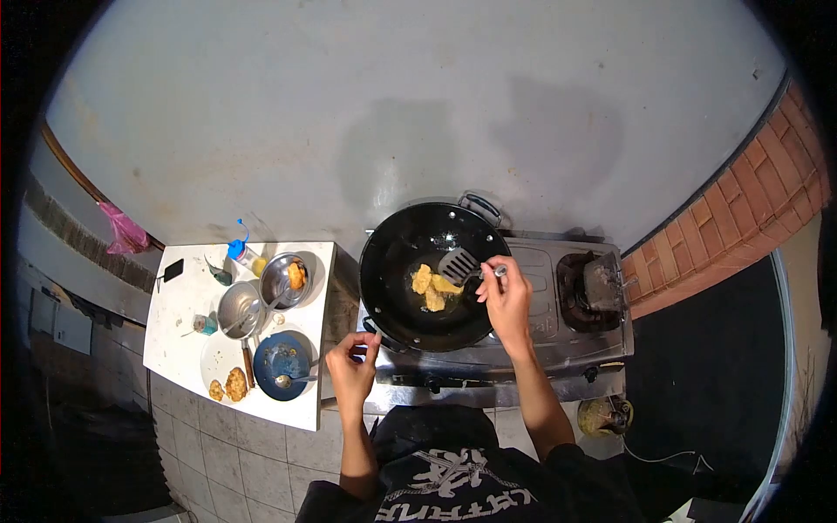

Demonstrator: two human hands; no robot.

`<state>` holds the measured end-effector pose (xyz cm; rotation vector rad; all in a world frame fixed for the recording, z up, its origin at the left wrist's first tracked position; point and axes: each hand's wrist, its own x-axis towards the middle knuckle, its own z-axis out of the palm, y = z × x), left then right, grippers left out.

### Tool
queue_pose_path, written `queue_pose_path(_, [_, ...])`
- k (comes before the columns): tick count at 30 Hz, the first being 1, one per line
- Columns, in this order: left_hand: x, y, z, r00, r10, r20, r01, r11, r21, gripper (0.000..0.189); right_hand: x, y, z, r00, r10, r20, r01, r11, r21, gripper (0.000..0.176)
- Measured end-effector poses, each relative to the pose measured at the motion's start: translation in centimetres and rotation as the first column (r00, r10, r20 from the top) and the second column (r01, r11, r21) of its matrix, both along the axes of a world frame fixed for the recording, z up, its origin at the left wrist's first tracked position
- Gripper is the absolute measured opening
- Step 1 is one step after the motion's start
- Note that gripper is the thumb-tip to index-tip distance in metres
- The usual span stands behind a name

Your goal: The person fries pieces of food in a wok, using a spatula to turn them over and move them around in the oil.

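Observation:
My right hand (506, 296) is closed around the handle of a slotted spatula (459, 264). The spatula's blade is inside a large black wok (392, 235), against golden fried pieces (424, 279) clustered in the middle. Oil glistens in the wok. My left hand (351, 370) is at the wok's near left side, its fingers curled and pinched close to the wok's side handle (370, 326). What is between those fingers, if anything, is too small to make out.
The wok stands on a steel gas stove (540, 279); a second burner (588, 292) is at right. The white table (187, 305) at left holds metal bowls (240, 309), a blue plate (277, 353), a white plate with fried pieces (214, 353), a blue-capped bottle (248, 259) and a phone (174, 269).

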<state>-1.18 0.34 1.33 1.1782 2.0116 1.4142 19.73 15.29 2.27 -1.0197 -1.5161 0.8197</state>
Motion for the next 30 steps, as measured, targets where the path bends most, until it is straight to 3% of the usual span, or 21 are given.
queue_pose_path(5, [0.0, -0.2, 0.1, 1.0, 0.007, 0.007, -0.007, 1.0, 0.013, 0.016, -0.5, 0.5, -0.2, 0.991, 0.07, 0.111, -0.073, 0.997, 0.02, 0.012])
queue_pose_path(30, [-0.3, -0.4, 0.6, 0.999, 0.039, 0.003, -0.039, 0.999, 0.008, 0.017, -1.1, -0.4, 0.0, 0.959, 0.276, 0.063, -0.28, 0.957, 0.073, 0.013])
